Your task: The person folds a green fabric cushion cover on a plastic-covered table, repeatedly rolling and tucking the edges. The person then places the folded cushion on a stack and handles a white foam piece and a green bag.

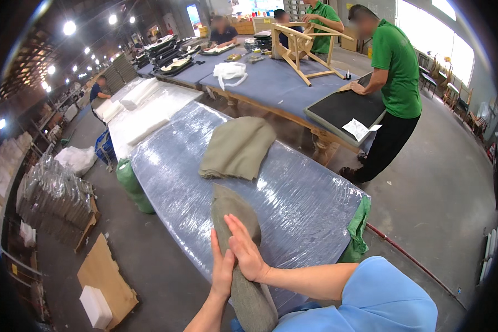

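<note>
A long, stuffed-looking olive-grey fabric piece (252,304), perhaps a cushion, runs from my body onto the plastic-wrapped table (166,144). My left hand (222,268) lies along its left side, fingers straight and together. On its upper face rests my right hand (245,252), the palm flat and fingers stretched forward, close beside the left hand. Neither hand grips the fabric visibly. Just beyond the piece's far end lies a folded stack of olive-grey cloth (238,148).
White foam sheets (149,116) cover the table's far left end. A green sack (134,185) hangs at its left edge, green cloth (359,227) at its right corner. At the blue table (260,77), a person in green (395,66) handles a dark panel (348,105); a wooden chair frame (304,50) stands there.
</note>
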A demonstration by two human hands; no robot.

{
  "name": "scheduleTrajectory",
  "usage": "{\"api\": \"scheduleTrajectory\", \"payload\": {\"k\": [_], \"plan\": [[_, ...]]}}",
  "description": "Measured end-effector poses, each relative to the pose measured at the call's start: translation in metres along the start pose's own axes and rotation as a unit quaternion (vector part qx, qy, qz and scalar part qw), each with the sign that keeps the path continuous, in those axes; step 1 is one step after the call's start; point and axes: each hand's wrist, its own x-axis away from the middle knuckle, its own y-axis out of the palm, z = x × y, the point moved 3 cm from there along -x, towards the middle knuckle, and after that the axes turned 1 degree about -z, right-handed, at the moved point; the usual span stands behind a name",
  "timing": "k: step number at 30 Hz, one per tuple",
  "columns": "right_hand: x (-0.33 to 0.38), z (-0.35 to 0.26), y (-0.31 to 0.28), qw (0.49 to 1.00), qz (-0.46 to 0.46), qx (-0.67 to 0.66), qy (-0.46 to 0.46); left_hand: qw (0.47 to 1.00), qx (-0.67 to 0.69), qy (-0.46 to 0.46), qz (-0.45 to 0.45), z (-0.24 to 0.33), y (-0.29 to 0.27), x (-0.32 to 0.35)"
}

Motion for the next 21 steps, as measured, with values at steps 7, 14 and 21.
{"api": "scheduleTrajectory", "payload": {"k": [7, 14, 21], "plan": [[0.004, 0.005, 0.007, 0.999, 0.000, -0.024, -0.038, 0.999, -0.034, -0.024, 0.012, 0.008, -0.001, 0.003], [0.027, 0.021, 0.000, 0.997, -0.010, -0.061, 0.038, 0.998, 0.045, -0.020, 0.039, 0.011, -0.001, 0.031], [0.067, 0.040, 0.010, 0.994, -0.011, -0.038, 0.101, 0.999, -0.009, -0.032, 0.019, 0.024, 0.008, 0.086]]}}
